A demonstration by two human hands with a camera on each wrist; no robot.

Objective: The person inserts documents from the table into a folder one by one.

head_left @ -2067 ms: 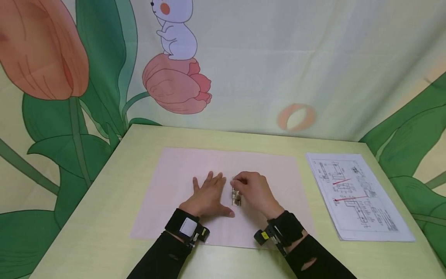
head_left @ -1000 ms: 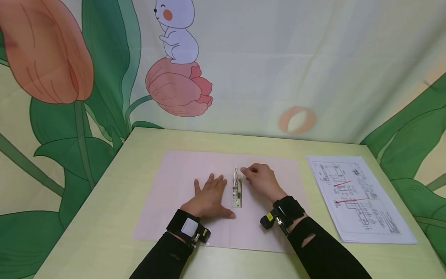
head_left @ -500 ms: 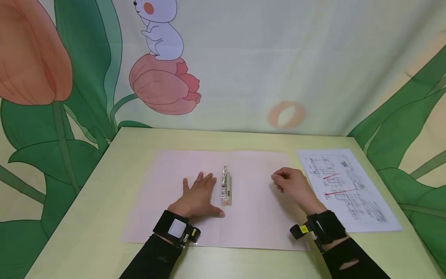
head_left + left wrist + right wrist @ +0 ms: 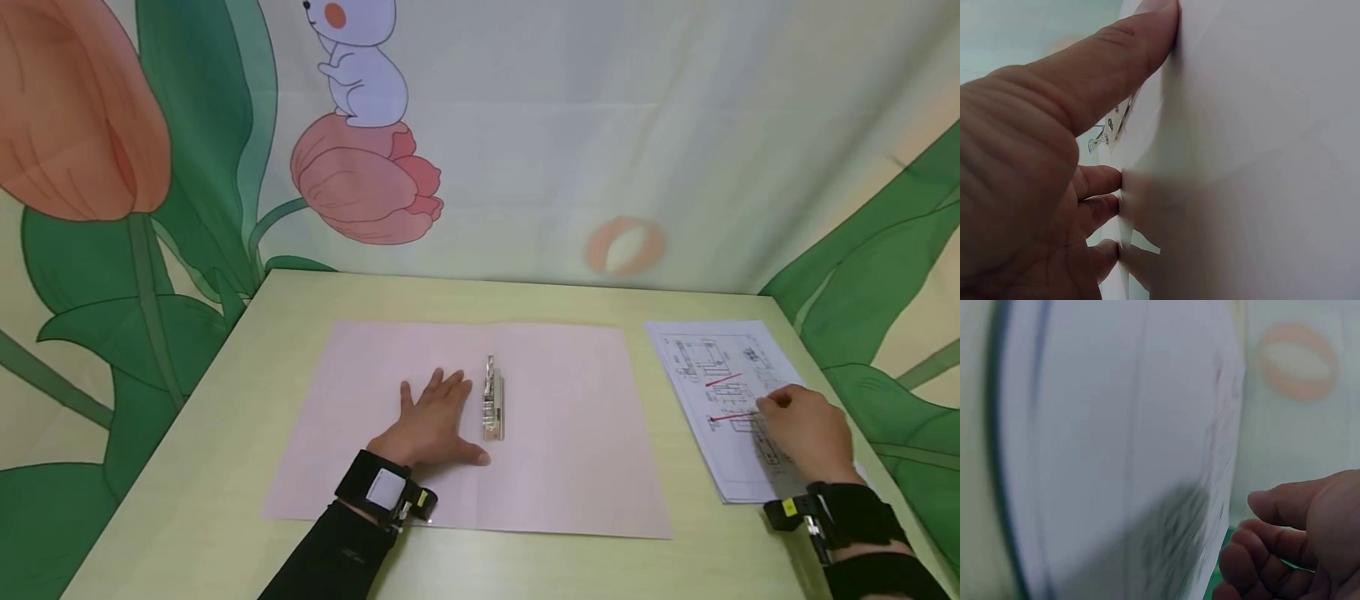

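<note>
Head view: the left hand (image 4: 431,425) lies flat at centre frame, fingers straight and spread, pressing on the pink folder (image 4: 570,433) that is spread open on the table (image 4: 225,467). Just right of its fingertips the metal clip (image 4: 492,400) runs along the folder's middle — near the thumb, whether touching I cannot tell. At lower right the right hand (image 4: 806,433) rests over the printed sheets (image 4: 712,358), fingers loosely curled, holding nothing that shows. Right wrist view, blurred: curled fingers (image 4: 1272,550) hang just beside the sheets' edge — contact cannot be told. Left wrist view: the thumb (image 4: 1116,62) presses on the folder.
</note>
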